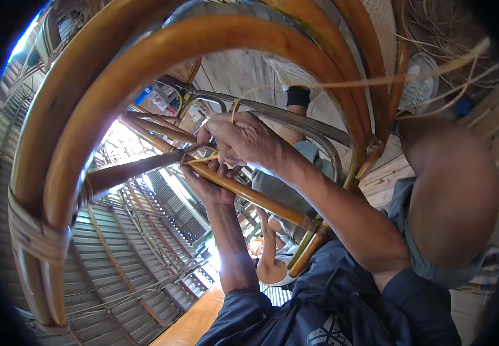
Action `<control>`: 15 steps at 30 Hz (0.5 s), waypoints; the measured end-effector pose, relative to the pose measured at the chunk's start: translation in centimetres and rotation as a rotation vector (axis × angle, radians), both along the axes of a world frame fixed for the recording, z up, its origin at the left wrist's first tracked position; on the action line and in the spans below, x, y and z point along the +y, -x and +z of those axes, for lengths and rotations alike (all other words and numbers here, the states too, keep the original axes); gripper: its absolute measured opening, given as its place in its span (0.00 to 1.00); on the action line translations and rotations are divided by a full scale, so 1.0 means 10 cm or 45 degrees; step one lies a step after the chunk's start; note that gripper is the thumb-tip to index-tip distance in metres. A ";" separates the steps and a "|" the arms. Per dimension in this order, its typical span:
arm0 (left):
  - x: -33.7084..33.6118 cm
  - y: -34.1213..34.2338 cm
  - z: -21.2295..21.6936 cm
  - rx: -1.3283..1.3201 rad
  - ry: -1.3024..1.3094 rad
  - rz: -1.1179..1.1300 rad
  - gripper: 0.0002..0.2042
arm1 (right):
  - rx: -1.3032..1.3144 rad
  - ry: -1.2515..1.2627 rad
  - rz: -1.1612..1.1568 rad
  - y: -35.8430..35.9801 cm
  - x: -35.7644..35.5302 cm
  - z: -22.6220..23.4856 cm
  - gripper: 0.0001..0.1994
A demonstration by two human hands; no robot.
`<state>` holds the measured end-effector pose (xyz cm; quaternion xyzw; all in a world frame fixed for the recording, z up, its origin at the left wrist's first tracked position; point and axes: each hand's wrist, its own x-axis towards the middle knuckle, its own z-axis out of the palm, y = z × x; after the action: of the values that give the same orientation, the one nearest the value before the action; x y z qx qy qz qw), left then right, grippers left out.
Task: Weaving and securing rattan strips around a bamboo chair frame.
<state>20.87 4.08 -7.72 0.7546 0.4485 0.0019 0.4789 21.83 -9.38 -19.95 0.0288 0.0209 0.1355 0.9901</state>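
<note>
Corrugated sheeting [96,242] lines the left side. Pinching a cane strip [204,159], the right hand [244,138] sits just right of a joint [181,155]; the left hand [209,187] curls around the pole [255,198] from below, slanting down rightward.

Left fingers [222,169] curled, right fingers [204,136] bent nearby, forearms [333,207] raised

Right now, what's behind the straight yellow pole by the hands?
Behind the pole is part of the left hand, plus greyish cloth farther along. Whatever the pole directly crosses is covered, so I can't see it.
</note>
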 end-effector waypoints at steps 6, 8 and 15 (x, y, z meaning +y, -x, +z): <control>-0.03 -0.05 -0.06 -0.020 0.096 0.058 0.28 | -0.079 -0.054 0.045 -0.07 -0.03 -0.12 0.19; -0.10 -0.04 -0.10 -0.059 0.009 0.089 0.26 | -0.077 -0.033 0.056 -0.09 -0.08 -0.12 0.19; -0.12 -0.03 -0.04 -0.030 0.057 0.162 0.25 | -0.198 0.661 -0.407 -0.05 0.04 -0.23 0.15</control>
<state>21.18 2.91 -8.13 0.7136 0.4898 0.0310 0.4999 22.37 -8.94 -22.21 -0.2324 -0.0258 -0.0300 0.9718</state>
